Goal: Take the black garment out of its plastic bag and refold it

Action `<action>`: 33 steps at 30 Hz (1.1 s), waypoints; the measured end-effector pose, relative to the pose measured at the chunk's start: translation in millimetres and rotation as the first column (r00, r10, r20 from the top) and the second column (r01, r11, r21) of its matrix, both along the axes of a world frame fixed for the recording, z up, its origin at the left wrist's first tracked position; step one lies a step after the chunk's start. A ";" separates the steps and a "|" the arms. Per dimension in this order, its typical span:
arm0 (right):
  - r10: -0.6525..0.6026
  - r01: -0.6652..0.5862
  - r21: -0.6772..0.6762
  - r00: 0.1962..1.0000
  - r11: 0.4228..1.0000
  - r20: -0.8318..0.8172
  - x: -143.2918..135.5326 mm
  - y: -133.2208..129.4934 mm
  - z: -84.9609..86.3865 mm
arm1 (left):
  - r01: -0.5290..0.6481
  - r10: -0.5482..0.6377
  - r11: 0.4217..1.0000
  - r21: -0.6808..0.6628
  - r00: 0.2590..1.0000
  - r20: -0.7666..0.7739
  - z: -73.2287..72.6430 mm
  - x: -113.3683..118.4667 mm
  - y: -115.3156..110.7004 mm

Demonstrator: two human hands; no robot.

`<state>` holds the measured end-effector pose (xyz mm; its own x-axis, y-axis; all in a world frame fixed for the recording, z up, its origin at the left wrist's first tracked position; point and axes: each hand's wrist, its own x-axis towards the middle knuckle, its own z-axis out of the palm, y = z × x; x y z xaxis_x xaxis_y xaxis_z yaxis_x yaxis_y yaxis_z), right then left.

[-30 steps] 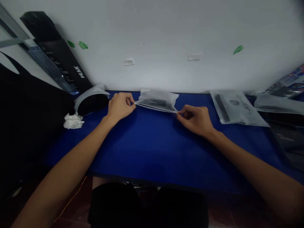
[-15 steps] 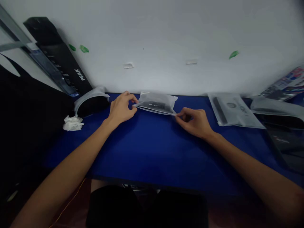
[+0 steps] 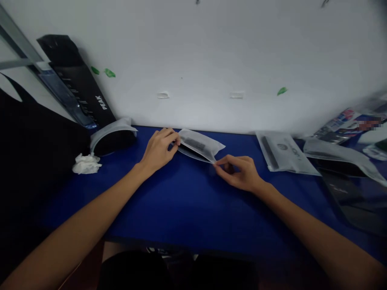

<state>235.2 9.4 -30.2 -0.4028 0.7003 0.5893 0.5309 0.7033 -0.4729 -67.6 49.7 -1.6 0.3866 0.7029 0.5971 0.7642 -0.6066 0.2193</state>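
Note:
A frosted plastic pouch [image 3: 201, 144] lies near the back of the blue table, its mouth towards me and gaping part way. Something dark shows through its translucent side; what it is I cannot make out. My left hand [image 3: 161, 149] pinches the pouch's left corner between thumb and fingers. At the opposite corner, the thumb and fingertips of my right hand [image 3: 237, 172] are closed on the pouch's edge. Both forearms reach in from the bottom of the view.
To the right lie another frosted pouch [image 3: 286, 153] and an open-mouthed one [image 3: 338, 155] beside a dark flat item [image 3: 344, 187]. At left are crumpled tissue [image 3: 87, 164], a bulging pouch [image 3: 113, 131], a black PEAK box [image 3: 81, 80] and a black bag [image 3: 36, 149]. A white wall [image 3: 208, 52] stands behind.
The pouch's mouth has parted wider on the left, and its right corner has come lower towards me with my right hand. The whole view has shifted slightly.

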 end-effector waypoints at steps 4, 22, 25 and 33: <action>0.008 -0.008 0.022 1.000 1.000 -0.006 -2.0 -1.7 1.1 | 0.041 -0.041 0.994 0.099 0.999 0.001 -4.8 9.4 -7.9; 0.121 -0.147 0.288 0.987 0.946 0.105 -17.4 -11.5 4.1 | 0.162 -0.166 0.986 -0.035 0.952 -0.257 -7.9 36.1 -16.7; -0.079 0.034 0.314 0.988 0.949 0.131 -17.1 -8.0 3.6 | 0.176 -0.175 0.984 -0.020 0.951 -0.256 -9.5 34.5 -16.7; -0.052 0.047 0.031 0.982 0.998 0.183 -5.0 6.8 -5.1 | 0.216 -0.220 0.975 -0.042 0.961 -0.165 -9.9 27.7 -13.0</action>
